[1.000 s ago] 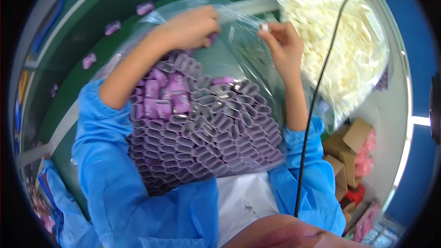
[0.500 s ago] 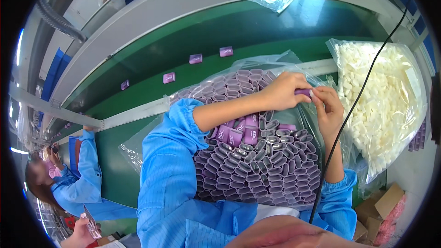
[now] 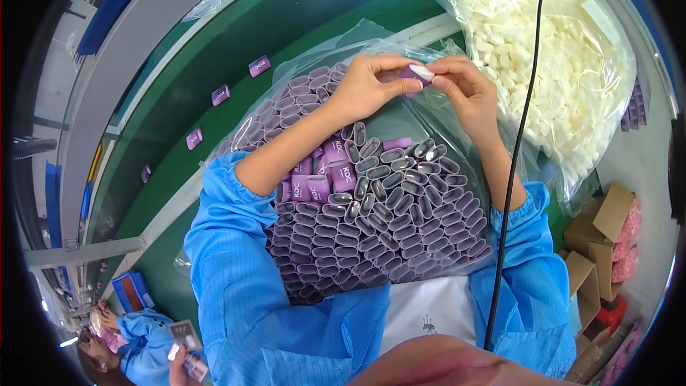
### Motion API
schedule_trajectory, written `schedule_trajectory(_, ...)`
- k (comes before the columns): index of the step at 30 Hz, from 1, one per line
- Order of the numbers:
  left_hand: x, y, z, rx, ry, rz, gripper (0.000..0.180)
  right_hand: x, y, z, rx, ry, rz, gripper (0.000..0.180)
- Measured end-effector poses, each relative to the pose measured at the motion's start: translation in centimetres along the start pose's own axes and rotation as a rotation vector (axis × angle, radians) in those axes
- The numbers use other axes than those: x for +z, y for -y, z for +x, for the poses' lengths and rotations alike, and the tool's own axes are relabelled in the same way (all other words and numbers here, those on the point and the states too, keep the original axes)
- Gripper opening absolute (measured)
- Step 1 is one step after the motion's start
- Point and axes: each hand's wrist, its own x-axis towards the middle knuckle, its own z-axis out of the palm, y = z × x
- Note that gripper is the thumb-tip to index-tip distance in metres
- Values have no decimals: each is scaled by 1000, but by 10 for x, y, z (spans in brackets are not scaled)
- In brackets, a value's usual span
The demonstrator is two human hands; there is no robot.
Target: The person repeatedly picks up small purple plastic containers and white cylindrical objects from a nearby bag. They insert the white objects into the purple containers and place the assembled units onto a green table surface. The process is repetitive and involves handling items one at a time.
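My left hand [image 3: 366, 89] grips a small purple oval shell [image 3: 410, 76] between thumb and fingers, above the far side of the pile. A white insert [image 3: 423, 72] shows at the shell's right end. My right hand [image 3: 468, 93] is closed in a pinch on that insert. How far the insert sits inside the shell cannot be made out. Below my hands, many hollow oval shells [image 3: 357, 243] stand packed on end, dark inside, in a clear plastic bag. Several purple shells with printed sides [image 3: 311, 187] lie on top of them.
A clear bag of white inserts [image 3: 543, 64] lies at the right. Several purple pieces [image 3: 220, 95] rest on the green conveyor belt [image 3: 300, 46] beyond a metal rail. A black cable [image 3: 524, 114] hangs across the view. Cardboard boxes [image 3: 586, 271] stand lower right; a co-worker [image 3: 143, 339] sits lower left.
The view has turned, so the pile and white bag appear farther left and higher. Both hands stay together at the purple shell, whose white insert now shows more plainly.
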Motion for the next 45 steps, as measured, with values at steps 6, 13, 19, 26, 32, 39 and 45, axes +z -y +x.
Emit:
schedule_trajectory(6,-3,2,0,31,85,96,29,-6,2,-2,-138,55,-280,14)
schedule_trajectory(13,-1,6,0,-65,18,-117,28,-2,10,4,-351,119,-488,14)
schedule_trajectory(19,-21,-1,16,255,7,589,31,-8,8,3,-274,-35,-482,14)
schedule_trajectory(26,-147,28,32,-130,-487,1061,40,-77,-23,24,42,-505,-1122,16)
schedule_trajectory(32,-150,43,21,-162,-511,1612,34,-74,-36,24,36,-360,-1619,19)
schedule_trajectory(39,-17,-38,1,183,222,904,25,-79,-47,28,77,-331,-1658,21)
schedule_trajectory(45,4,-16,-13,-165,665,740,40,-84,-48,31,-65,-495,-1303,19)
